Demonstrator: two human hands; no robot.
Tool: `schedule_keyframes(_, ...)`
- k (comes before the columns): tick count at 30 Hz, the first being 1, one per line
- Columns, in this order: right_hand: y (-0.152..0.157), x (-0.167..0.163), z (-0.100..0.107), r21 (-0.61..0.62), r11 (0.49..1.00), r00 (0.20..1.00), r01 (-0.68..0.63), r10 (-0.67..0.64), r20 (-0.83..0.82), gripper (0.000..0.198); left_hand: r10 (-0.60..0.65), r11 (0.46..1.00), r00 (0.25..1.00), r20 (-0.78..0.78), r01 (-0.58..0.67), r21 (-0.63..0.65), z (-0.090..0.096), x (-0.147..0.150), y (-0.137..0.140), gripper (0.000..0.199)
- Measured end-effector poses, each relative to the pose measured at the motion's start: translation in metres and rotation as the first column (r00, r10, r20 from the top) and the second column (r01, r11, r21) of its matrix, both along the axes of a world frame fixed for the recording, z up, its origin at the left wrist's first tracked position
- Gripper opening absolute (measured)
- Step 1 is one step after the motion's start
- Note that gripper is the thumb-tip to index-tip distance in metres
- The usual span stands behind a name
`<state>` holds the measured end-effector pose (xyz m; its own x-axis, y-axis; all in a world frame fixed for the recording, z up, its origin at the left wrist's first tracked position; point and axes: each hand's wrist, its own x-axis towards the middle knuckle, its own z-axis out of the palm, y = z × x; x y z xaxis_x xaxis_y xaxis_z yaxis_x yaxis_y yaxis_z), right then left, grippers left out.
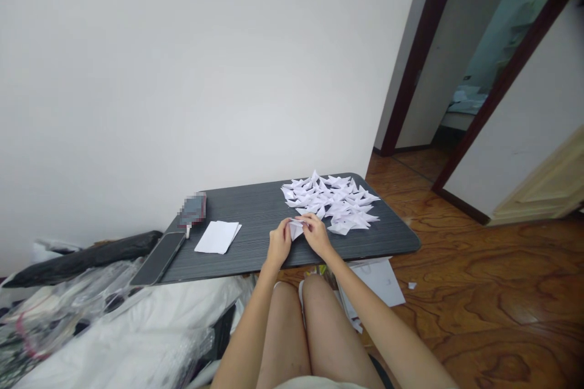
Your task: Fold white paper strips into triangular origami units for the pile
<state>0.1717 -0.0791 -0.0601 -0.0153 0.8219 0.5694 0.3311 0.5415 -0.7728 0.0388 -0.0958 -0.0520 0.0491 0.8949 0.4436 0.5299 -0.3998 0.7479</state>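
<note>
A small folded piece of white paper (pixel 295 231) is held between my two hands, just above the front part of the dark table. My left hand (pixel 280 243) pinches its left side, fingers closed on it. On the other side, my right hand (pixel 316 236) grips the upper right part with thumb and fingers together. Just beyond my hands lies a spread-out heap of folded white paper shapes (pixel 335 200) with pointed ends. To the left, a short stack of white paper squares (pixel 218 237) rests flat on the tabletop.
The dark wood-grain table (pixel 260 209) stands against a white wall. A phone-like dark object (pixel 194 209), partly blurred out, sits at its left end beside a dark slot-like panel (pixel 166 249). Plastic-wrapped bundles (pixel 114 328) lie at left. White sheets (pixel 378 282) are below the table.
</note>
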Motion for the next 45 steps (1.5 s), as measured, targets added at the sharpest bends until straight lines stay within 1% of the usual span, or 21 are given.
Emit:
schedule_keyframes(1, -0.001, 0.001, 0.001, 0.010, 1.000, 1.000, -0.010, 0.010, 0.002, 0.033, 0.002, 1.000, 0.999, 0.043, -0.002, -0.015, -0.002, -0.001, 0.001, 0.029)
schedule_keyframes(3, -0.002, 0.001, 0.002, 0.019, 0.998, 0.998, -0.059, 0.059, 0.014, 0.039, -0.012, 0.997, 0.980, 0.200, 0.028, -0.078, -0.003, -0.002, 0.003, 0.029)
schedule_keyframes(5, -0.004, 0.001, 0.003, 0.013, 0.993, 0.993, -0.114, 0.113, 0.034, 0.045, -0.038, 0.983, 0.922, 0.386, 0.105, -0.153, -0.002, -0.002, 0.003, 0.031)
schedule_keyframes(7, -0.005, 0.000, 0.003, 0.008, 0.989, 0.988, -0.147, 0.147, 0.055, 0.049, -0.058, 0.960, 0.851, 0.521, 0.191, -0.204, 0.001, -0.002, 0.002, 0.035)
schedule_keyframes(9, -0.005, 0.000, 0.003, 0.013, 0.987, 0.985, -0.159, 0.158, 0.068, 0.051, -0.060, 0.941, 0.798, 0.600, 0.246, -0.232, 0.005, -0.002, 0.001, 0.036)
schedule_keyframes(12, -0.006, -0.001, 0.003, 0.027, 0.984, 0.981, -0.178, 0.175, 0.081, 0.054, -0.020, 0.928, 0.748, 0.664, 0.260, -0.266, 0.008, -0.001, 0.000, 0.034)
schedule_keyframes(14, -0.007, -0.001, 0.004, 0.035, 0.980, 0.978, -0.196, 0.193, 0.084, 0.054, -0.001, 0.930, 0.744, 0.669, 0.247, -0.274, 0.007, -0.002, 0.000, 0.035)
schedule_keyframes(17, -0.009, -0.001, 0.005, 0.022, 0.971, 0.970, -0.237, 0.235, 0.067, 0.049, -0.030, 0.945, 0.783, 0.622, 0.225, -0.237, 0.005, -0.003, 0.000, 0.041)
schedule_keyframes(19, -0.010, 0.000, 0.007, -0.023, 0.956, 0.956, -0.293, 0.293, 0.021, 0.044, -0.051, 0.957, 0.810, 0.585, 0.207, -0.203, 0.002, -0.004, 0.000, 0.043)
schedule_keyframes(21, -0.009, 0.001, 0.008, -0.105, 0.933, 0.937, -0.345, 0.337, -0.088, 0.037, -0.060, 0.967, 0.830, 0.554, 0.186, -0.174, 0.000, -0.005, 0.000, 0.045)
schedule_keyframes(23, -0.007, 0.000, 0.007, -0.206, 0.905, 0.918, -0.372, 0.325, -0.228, 0.034, -0.065, 0.975, 0.855, 0.515, 0.164, -0.149, -0.002, -0.004, 0.000, 0.046)
schedule_keyframes(25, -0.004, -0.001, 0.004, -0.281, 0.878, 0.900, -0.387, 0.294, -0.320, 0.034, -0.064, 0.981, 0.884, 0.463, 0.141, -0.134, -0.003, -0.004, 0.001, 0.042)
schedule_keyframes(27, -0.001, -0.002, 0.000, -0.297, 0.868, 0.890, -0.397, 0.286, -0.355, 0.033, -0.065, 0.983, 0.907, 0.417, 0.129, -0.128, -0.005, -0.004, 0.001, 0.035)
schedule_keyframes(29, 0.001, -0.002, -0.002, -0.274, 0.882, 0.889, -0.384, 0.273, -0.367, 0.030, -0.076, 0.983, 0.916, 0.394, 0.135, -0.123, -0.006, -0.004, 0.002, 0.029)
schedule_keyframes(32, 0.002, -0.001, -0.003, -0.266, 0.892, 0.884, -0.366, 0.244, -0.399, 0.030, -0.102, 0.980, 0.913, 0.395, 0.161, -0.118, -0.007, -0.005, 0.002, 0.028)
schedule_keyframes(35, 0.002, 0.001, -0.002, -0.294, 0.874, 0.865, -0.387, 0.232, -0.446, 0.030, -0.120, 0.973, 0.905, 0.408, 0.188, -0.131, -0.007, -0.005, 0.001, 0.028)
schedule_keyframes(38, 0.002, 0.001, -0.001, -0.315, 0.872, 0.861, -0.374, 0.201, -0.468, 0.030, -0.124, 0.968, 0.897, 0.425, 0.203, -0.147, -0.006, -0.004, 0.001, 0.028)
schedule_keyframes(45, 0.002, 0.002, -0.002, -0.314, 0.899, 0.897, -0.304, 0.159, -0.411, 0.027, -0.130, 0.943, 0.841, 0.526, 0.268, -0.196, -0.004, -0.002, 0.000, 0.027)
